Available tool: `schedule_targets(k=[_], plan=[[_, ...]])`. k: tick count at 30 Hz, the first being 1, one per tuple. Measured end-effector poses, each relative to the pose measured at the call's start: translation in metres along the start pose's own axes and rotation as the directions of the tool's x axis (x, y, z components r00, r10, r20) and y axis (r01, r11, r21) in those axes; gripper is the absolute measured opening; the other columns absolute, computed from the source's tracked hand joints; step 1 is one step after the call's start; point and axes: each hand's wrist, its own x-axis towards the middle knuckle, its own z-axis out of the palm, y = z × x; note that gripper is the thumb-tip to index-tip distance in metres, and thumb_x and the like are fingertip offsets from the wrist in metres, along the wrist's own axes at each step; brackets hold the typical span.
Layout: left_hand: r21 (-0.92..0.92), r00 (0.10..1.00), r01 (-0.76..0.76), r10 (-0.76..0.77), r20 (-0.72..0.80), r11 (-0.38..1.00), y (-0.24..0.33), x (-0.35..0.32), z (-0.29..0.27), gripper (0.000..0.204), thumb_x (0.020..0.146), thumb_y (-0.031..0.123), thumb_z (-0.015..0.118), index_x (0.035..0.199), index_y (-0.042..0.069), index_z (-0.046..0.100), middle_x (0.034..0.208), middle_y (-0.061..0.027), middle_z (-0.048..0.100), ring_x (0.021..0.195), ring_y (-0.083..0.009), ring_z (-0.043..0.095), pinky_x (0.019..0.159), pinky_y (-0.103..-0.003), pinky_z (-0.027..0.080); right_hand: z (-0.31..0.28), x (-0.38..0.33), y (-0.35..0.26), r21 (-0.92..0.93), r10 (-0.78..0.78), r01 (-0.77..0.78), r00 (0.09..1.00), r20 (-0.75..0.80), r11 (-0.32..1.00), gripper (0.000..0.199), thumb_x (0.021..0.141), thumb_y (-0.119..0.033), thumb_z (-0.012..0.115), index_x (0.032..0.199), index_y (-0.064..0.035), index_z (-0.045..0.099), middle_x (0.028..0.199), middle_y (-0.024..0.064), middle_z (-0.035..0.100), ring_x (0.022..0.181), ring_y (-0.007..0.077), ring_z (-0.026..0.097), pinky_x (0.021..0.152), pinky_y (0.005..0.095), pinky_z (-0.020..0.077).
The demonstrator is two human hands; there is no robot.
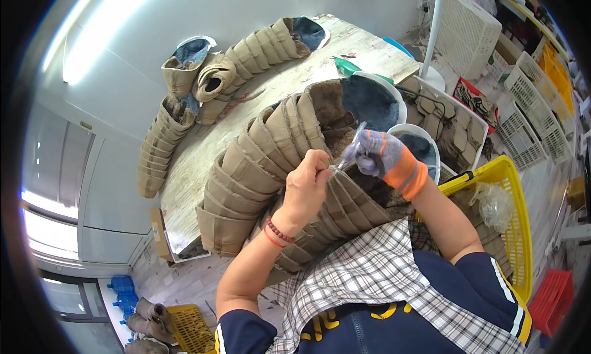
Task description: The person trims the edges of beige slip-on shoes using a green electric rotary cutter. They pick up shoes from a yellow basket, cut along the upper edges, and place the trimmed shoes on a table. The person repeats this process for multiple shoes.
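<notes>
A: What's closest?

B: A checked apron (363,274), low in the middle of the frame, with a yellow basket (523,255) to its right, a clear bag (494,206) at the basket's edge, and a red crate (551,301) in the lower right

A: And the hands?

B: Both are near the centre. The left hand (308,185) is bare, with a red bead bracelet (281,231) on the wrist; its thumb and forefinger are pinched together at the top edge of the near stack (354,209), though what sits between the tips is too small to tell. The right hand (381,157) wears a grey and orange glove (409,169), its fingers curled closed around a small shiny tool (341,164); I can't tell its kind

A: Where is that stack?

B: Just right of centre, above the apron: tan pieces nested in one another, with a blue lining and pale rim at the upper right end. A bigger stack (252,163) curves just behind it, on the table (369,46)

A: Further off?

B: A green thing (346,66) on the table, upper middle; pale crates (468,34) at the upper right; far stacks (258,49) at the upper left; blue bottles (125,292) at the lower left
</notes>
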Motion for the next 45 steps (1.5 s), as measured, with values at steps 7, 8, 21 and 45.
schedule_targets(k=[7,8,21,45], plan=[[0.386,0.901,-0.389,0.257,0.350,0.836,-0.019,-0.011,-0.022,0.015,0.072,-0.005,0.054,0.085,0.003,0.055,0.075,-0.0122,0.047,0.072,-0.0298,0.053,0.066,-0.038,0.044,-0.017,0.008,-0.021,0.323,0.136,-0.079,0.978,-0.159,0.943,0.033,0.097,-0.036,0.048,0.071,-0.0173,0.039,0.056,-0.0056,0.030,0.044,0.0061,0.023,0.038,0.0219,0.0199],[0.359,0.890,-0.392,0.250,0.381,0.847,-0.018,-0.012,-0.027,0.015,0.072,-0.005,0.054,0.085,0.003,0.055,0.075,-0.0122,0.047,0.072,-0.0298,0.053,0.066,-0.038,0.044,-0.017,0.005,-0.021,0.297,0.146,-0.091,0.975,-0.166,0.950,0.033,0.097,-0.035,0.048,0.070,-0.0175,0.039,0.056,-0.0056,0.030,0.044,0.0062,0.023,0.038,0.0221,0.0197],[0.188,0.860,-0.161,0.045,0.508,0.969,0.008,0.008,-0.052,0.015,0.074,-0.004,0.061,0.088,0.002,0.059,0.078,-0.0116,0.054,0.070,-0.0305,0.056,0.061,-0.038,0.046,-0.171,0.095,-0.097,-0.865,-0.404,-0.048,0.870,-0.281,0.499,0.016,0.085,-0.016,0.059,0.092,-0.0024,0.066,0.079,0.0075,0.066,0.071,0.0152,0.062,0.065,0.0284,0.0499],[-0.508,0.874,0.485,-0.407,0.265,0.712,0.019,0.063,0.003,0.005,0.087,0.007,0.059,0.083,0.005,0.057,0.068,-0.0042,0.064,0.048,-0.0047,0.049,0.043,-0.019,0.036,-0.164,0.286,0.016,-0.872,0.230,0.428,0.897,0.377,-0.238,0.027,0.081,-0.029,0.056,0.095,-0.0085,0.067,0.102,0.0150,0.066,0.094,0.0286,0.062,0.081,0.0362,0.0473]])
